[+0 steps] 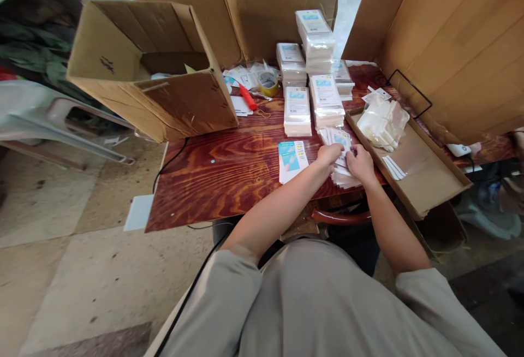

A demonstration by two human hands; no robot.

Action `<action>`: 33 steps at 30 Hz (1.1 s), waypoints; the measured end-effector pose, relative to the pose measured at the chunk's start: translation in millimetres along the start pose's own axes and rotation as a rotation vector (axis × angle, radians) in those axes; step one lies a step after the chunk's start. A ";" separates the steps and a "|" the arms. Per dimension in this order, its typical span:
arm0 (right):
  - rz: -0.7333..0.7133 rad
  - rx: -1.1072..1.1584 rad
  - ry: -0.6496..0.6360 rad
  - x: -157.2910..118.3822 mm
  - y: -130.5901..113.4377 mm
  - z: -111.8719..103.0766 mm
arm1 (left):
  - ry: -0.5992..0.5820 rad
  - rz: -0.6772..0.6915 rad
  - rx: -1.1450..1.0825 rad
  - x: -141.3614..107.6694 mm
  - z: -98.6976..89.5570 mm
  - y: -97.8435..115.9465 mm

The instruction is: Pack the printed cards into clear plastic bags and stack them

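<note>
Both hands are over a loose pile of white card packets (346, 181) near the table's front edge. My left hand (328, 156) is closed on the left side of a clear-wrapped card packet (340, 137) with a blue picture. From the right, my right hand (360, 164) grips the same packet with its fingers bent together; its fingertips are partly hidden. Left of my left hand lies a stack of blue-and-white printed cards (292, 161). Just beyond the hands stand stacks of wrapped packets (326, 95).
A cardboard box (192, 100) stands at the left. Near it lie a red-handled tool (248, 97) and a tape roll (268, 83). At right, a shallow cardboard tray (434, 182) holds clear bags (382, 122) and white strips. Cardboard walls the back.
</note>
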State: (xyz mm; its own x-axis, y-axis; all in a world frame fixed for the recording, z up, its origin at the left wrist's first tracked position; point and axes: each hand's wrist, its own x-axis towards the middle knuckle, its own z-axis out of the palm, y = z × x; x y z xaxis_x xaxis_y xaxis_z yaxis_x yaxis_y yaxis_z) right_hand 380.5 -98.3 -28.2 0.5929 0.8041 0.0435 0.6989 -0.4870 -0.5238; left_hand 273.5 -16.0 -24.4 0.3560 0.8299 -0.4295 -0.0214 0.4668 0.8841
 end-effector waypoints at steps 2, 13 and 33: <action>0.021 0.056 -0.024 2.7 4.3 -2.0 | 0.034 -0.035 -0.002 -4.5 4.9 -2.2; 0.163 0.841 -0.430 -39.8 -10.9 -40.3 | -0.179 0.146 -0.409 -99.7 -52.5 -30.2; -1.153 -0.431 -0.597 -64.2 -300.2 49.5 | 0.454 0.799 0.160 -116.4 -353.7 -0.9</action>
State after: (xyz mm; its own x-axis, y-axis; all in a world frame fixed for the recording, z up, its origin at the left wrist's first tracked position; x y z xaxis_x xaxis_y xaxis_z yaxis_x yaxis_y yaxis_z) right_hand 112.8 13.2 84.1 -0.5897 0.7922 -0.1569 0.8075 0.5751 -0.1315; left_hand -98.4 -5.0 -40.3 -0.1086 0.9424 0.3165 0.0384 -0.3142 0.9486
